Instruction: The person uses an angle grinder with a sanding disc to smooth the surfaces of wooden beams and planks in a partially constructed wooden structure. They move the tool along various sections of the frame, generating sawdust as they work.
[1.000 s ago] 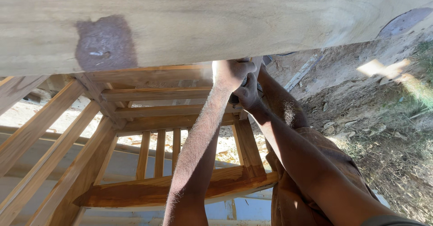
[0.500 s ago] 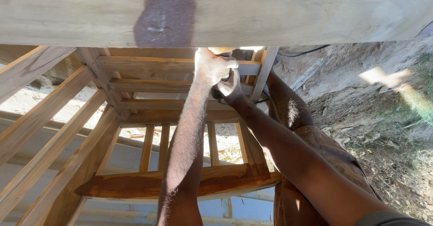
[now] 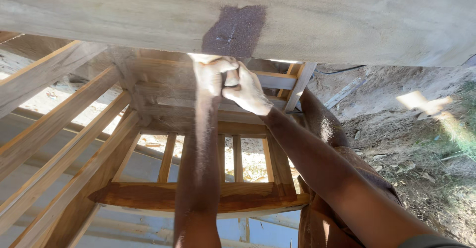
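A strip of dark sandpaper (image 3: 234, 30) is seen upper centre of the frame, wrapped over the front face of a pale wooden plank (image 3: 377, 20). Just below the plank's lower edge, the left hand (image 3: 213, 74) and right hand (image 3: 248, 93) are held together — both appear closed on the strip's lower end, though the grip itself is hidden. A wooden slatted frame (image 3: 163, 129) is spread beneath, with dry soil (image 3: 421, 154) at right.

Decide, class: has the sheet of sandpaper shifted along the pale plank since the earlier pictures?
Yes. The sandpaper has slid rightward along the pale plank, and both hands, left hand and right hand, moved with it.
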